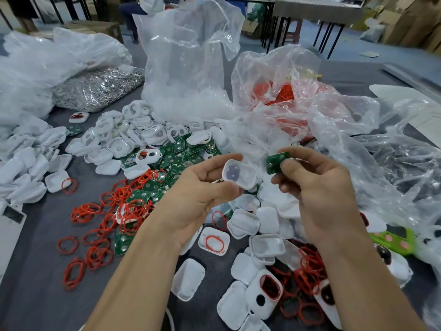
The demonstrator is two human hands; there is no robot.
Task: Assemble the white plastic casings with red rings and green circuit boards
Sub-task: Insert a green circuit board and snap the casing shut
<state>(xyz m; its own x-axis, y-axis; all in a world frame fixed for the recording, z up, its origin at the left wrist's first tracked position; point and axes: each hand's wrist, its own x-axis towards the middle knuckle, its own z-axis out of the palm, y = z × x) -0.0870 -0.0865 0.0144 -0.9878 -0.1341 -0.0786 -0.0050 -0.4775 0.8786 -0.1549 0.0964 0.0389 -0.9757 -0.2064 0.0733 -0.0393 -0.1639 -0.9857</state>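
no readable text, labels, brands or numbers anywhere; print on boards, casings and boxes too small or blurred.

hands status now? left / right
Left hand: holds a white casing.
Right hand: pinches a green circuit board.

Crumpled clear plastic bags [188, 56], silvery metal pieces [95, 88], cardboard boxes [410, 27]

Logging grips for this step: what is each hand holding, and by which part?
The left hand pinches a white casing by opposite edges; the right hand pinches a green circuit board by its right end.
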